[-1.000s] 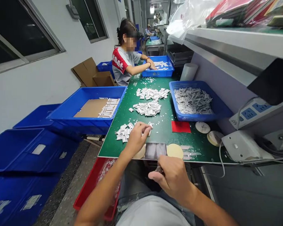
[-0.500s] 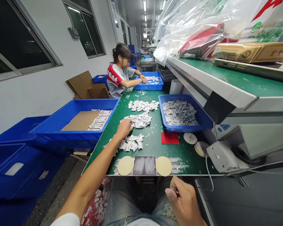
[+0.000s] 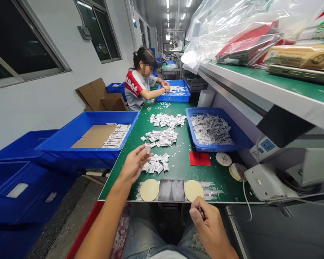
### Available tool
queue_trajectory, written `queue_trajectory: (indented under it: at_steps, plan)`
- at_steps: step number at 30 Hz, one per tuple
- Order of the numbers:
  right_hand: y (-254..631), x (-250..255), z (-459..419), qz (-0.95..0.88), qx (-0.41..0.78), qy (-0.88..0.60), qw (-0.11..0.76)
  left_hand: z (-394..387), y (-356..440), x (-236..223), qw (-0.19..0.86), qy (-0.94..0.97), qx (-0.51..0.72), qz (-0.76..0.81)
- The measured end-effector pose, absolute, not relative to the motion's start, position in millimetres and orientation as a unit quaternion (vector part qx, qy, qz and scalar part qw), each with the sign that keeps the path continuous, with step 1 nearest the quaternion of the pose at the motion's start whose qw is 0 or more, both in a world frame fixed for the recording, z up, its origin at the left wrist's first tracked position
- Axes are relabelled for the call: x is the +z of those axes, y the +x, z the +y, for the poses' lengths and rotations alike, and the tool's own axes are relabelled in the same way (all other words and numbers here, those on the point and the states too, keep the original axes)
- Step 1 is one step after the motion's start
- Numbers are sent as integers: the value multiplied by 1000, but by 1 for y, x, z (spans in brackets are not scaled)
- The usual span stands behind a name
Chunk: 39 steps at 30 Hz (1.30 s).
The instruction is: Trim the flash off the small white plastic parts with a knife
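The person is wearing faded blue jeans — the denim is paling along the thighs, and a frayed, whitish patch is showing on the right leg. A white top is peeking in at the near edge — forearms, left hand and right hand are showing bare.

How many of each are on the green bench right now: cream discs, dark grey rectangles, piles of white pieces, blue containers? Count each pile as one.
Cream discs: 2
Dark grey rectangles: 2
Piles of white pieces: 3
Blue containers: 2
Total: 9
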State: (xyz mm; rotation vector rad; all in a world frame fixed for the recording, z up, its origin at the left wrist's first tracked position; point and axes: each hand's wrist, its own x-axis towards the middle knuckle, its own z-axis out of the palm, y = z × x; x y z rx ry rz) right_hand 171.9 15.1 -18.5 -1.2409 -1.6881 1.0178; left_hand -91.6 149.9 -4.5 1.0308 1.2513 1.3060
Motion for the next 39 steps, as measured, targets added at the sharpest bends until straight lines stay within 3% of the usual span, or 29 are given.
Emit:
queue_trajectory:
  at_steps: [7, 13, 21, 32, 39]
  plan:
    - [141, 6, 33, -690, 437, -452, 358, 48, -75, 4, 626, 243, 645, 365]
    - [99, 27, 41, -664, 541, -374, 355, 25, -74, 2, 563, 406, 631, 346]
    - [78, 31, 38, -739, 378, -377, 411, 13, -66, 8, 553, 369, 651, 366]
    - [101, 34, 47, -775, 382, -384, 326, 19, -82, 7, 525, 323, 657, 434]
    - [105, 34, 52, -845, 263, -362, 293, 14, -87, 11, 591, 293, 605, 446]
